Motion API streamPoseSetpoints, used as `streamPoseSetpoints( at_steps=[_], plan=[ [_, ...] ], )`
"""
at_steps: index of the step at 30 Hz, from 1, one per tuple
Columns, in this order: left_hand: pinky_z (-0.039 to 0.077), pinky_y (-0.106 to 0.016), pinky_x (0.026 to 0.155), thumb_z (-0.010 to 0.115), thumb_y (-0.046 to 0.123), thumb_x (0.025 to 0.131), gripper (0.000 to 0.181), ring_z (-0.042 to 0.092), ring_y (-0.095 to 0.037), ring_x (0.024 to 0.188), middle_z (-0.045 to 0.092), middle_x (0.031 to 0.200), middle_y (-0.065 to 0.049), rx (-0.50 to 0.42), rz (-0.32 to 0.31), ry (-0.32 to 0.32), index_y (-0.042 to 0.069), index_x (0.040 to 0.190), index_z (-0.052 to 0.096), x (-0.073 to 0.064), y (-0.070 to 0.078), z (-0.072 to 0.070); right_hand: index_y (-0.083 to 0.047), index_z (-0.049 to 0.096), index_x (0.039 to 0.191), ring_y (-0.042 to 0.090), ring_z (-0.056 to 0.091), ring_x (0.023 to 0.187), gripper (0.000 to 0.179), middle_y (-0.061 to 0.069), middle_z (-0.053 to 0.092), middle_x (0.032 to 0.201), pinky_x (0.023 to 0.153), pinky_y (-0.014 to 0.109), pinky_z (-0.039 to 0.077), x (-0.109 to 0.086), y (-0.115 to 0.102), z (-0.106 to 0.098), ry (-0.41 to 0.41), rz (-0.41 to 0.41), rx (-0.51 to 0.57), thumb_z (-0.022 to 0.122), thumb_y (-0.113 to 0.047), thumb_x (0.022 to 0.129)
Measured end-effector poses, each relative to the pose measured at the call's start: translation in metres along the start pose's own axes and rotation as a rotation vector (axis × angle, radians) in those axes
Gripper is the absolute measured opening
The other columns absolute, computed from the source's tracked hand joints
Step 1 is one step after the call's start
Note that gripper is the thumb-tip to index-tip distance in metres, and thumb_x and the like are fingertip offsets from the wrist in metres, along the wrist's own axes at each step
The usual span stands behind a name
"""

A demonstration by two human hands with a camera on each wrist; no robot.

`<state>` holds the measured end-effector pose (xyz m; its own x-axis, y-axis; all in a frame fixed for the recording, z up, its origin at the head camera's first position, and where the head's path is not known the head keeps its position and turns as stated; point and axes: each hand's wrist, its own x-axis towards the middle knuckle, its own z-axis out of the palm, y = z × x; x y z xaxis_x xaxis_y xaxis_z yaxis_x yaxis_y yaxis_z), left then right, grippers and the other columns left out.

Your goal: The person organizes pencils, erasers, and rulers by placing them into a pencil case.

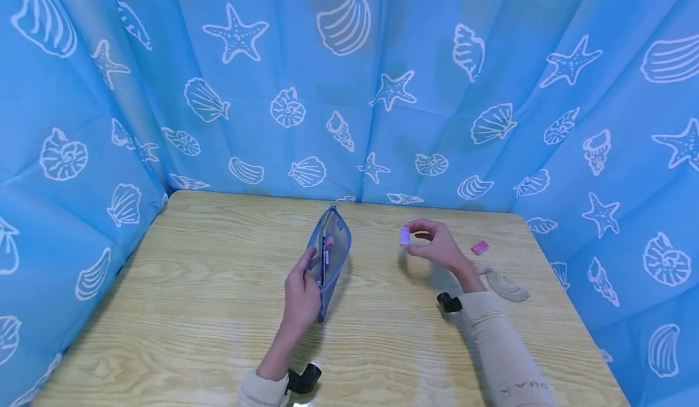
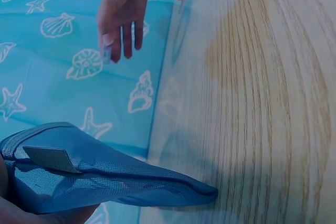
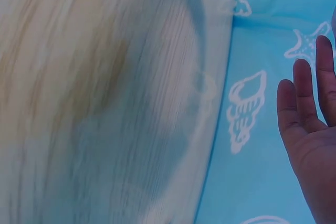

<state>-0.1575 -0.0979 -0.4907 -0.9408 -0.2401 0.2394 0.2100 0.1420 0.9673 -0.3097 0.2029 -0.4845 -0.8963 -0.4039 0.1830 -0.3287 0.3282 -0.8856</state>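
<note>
My left hand grips the near side of a blue mesh zip pencil pouch, held with its mouth gaping upward. Inside it show a dark pen-like stick and a small pink piece. To the right of the pouch, my right hand pinches a small purple block, possibly an eraser, above the table. In the left wrist view the block sits at the fingertips while the other fingers extend. The right wrist view catches only part of this hand, with the block out of sight.
Right of my right hand lies a small pink block. A clear protractor rests near my right forearm, partly hidden by it. Blue shell-print curtains enclose the wooden table at the back and sides.
</note>
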Motion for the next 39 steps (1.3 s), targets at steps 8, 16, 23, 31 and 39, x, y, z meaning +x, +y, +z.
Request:
streamPoseSetpoints(
  at_steps=[8, 16, 23, 31, 39],
  plan=[
    [0.047, -0.056, 0.108, 0.031, -0.009, 0.098, 0.051, 0.053, -0.043, 0.133, 0.054, 0.143, -0.031, 0.001, -0.001, -0.005, -0.012, 0.148, 0.041, 0.001, 0.0, 0.001, 0.004, 0.068, 0.118, 0.019, 0.063, 0.108, 0.04, 0.021, 0.068, 0.118, 0.108, 0.062, 0.045, 0.004, -0.006, 0.013, -0.019, -0.043, 0.013, 0.08, 0.003, 0.08],
    [0.053, -0.054, 0.1, 0.03, -0.008, 0.099, 0.051, 0.054, -0.043, 0.133, 0.054, 0.144, -0.03, 0.005, -0.01, -0.01, -0.011, 0.149, 0.04, 0.0, 0.001, -0.001, 0.002, 0.068, 0.119, 0.021, 0.062, 0.109, 0.04, 0.019, 0.068, 0.119, 0.108, 0.064, 0.044, 0.008, -0.016, 0.024, -0.044, -0.052, 0.028, 0.081, 0.001, 0.081],
    [0.049, -0.057, 0.105, 0.031, -0.008, 0.1, 0.05, 0.055, -0.044, 0.132, 0.054, 0.143, -0.031, 0.002, -0.002, -0.013, -0.012, 0.149, 0.04, 0.0, 0.0, 0.0, 0.002, 0.069, 0.118, 0.023, 0.061, 0.112, 0.04, 0.018, 0.069, 0.119, 0.108, 0.06, 0.046, 0.01, -0.025, 0.039, -0.053, -0.082, -0.002, 0.082, 0.001, 0.08],
    [0.049, -0.059, 0.104, 0.03, -0.008, 0.1, 0.05, 0.058, -0.05, 0.124, 0.053, 0.141, -0.036, -0.02, 0.009, -0.025, -0.013, 0.148, 0.04, 0.0, 0.0, 0.0, 0.004, 0.067, 0.118, 0.034, 0.059, 0.117, 0.04, 0.02, 0.067, 0.122, 0.11, 0.058, 0.045, 0.017, -0.042, 0.051, -0.076, -0.072, -0.052, 0.08, 0.002, 0.08],
    [0.046, -0.057, 0.107, 0.029, -0.01, 0.099, 0.05, 0.058, -0.052, 0.122, 0.052, 0.141, -0.037, -0.038, 0.007, -0.024, -0.013, 0.148, 0.039, -0.001, -0.002, 0.0, 0.0, 0.07, 0.117, 0.029, 0.06, 0.115, 0.039, 0.016, 0.069, 0.12, 0.11, 0.055, 0.045, 0.021, -0.052, 0.063, -0.076, -0.115, -0.019, 0.082, -0.002, 0.08]
  ],
)
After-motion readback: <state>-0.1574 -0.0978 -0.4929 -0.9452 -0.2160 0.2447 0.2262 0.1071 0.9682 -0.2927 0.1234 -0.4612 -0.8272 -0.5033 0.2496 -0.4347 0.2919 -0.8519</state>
